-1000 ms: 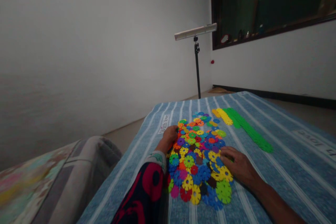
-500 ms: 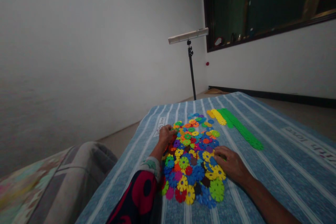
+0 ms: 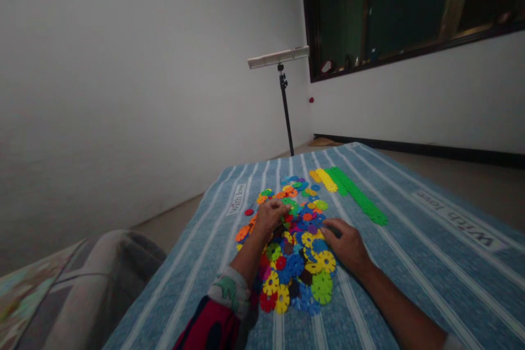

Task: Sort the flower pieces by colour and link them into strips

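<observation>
A loose heap of flat, notched plastic discs [image 3: 295, 265] in many colours lies in front of me. Over its left middle part is my left hand [image 3: 270, 217], fingers bent and tips pinched together beside a green disc [image 3: 292, 206]; whether that disc is in the pinch cannot be made out. My right hand [image 3: 348, 245] rests at the heap's right edge, thumb and forefinger apart near blue and yellow discs, with nothing visible between them. Beyond it lie rows of overlapping discs, a long green row [image 3: 361, 198] and a shorter yellow row [image 3: 327, 180].
A striped blue cloth [image 3: 197, 279] covers the surface under the discs. A single red disc [image 3: 249, 212] lies left of the heap. Grey fabric [image 3: 110, 268] is at lower left. A black stand [image 3: 287, 112] with a flat bar on top stands behind, near the window [image 3: 394, 5].
My left hand has moved right, farther over the heap. A red disc now shows by itself on the left. My right hand's thumb and forefinger are spread. The whole view has shifted slightly.
</observation>
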`<state>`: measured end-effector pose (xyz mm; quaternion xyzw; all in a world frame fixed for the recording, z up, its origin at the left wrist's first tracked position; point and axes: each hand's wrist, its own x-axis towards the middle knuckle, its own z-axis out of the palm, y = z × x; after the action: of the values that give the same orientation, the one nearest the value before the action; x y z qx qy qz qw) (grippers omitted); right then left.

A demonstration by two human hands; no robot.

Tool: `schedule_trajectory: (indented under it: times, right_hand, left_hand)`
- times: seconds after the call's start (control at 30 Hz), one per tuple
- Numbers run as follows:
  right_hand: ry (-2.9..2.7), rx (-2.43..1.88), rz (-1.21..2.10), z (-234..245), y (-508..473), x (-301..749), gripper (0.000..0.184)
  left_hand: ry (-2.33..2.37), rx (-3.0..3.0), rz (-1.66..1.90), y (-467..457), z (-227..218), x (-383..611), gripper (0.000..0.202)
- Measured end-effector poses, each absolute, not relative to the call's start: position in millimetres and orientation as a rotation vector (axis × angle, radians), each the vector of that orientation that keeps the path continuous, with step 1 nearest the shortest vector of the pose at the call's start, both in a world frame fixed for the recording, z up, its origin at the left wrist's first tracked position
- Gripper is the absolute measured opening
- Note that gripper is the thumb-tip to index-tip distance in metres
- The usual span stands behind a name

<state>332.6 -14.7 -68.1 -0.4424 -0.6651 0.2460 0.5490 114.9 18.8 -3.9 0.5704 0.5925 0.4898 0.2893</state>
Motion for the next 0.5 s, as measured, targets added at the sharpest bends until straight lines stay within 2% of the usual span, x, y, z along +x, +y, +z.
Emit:
schedule_trajectory:
  times: [0.2,0.4,0.5]
  right_hand:
    - [-1.596,-1.033,0.572,-71.6,-2.8,330.0,0.027]
    - [-1.741,-0.966,0.402,-70.7,5.2,323.1,0.035]
    - [-1.793,-0.974,0.364,-68.3,5.1,321.3,0.027]
  left_hand:
    - [1.563,1.741,1.250,15.0,-11.4,133.1,0.028]
    - [1.621,2.089,1.051,0.7,-1.7,150.7,0.020]
    - [1.587,2.198,0.986,-4.2,1.4,158.8,0.019]
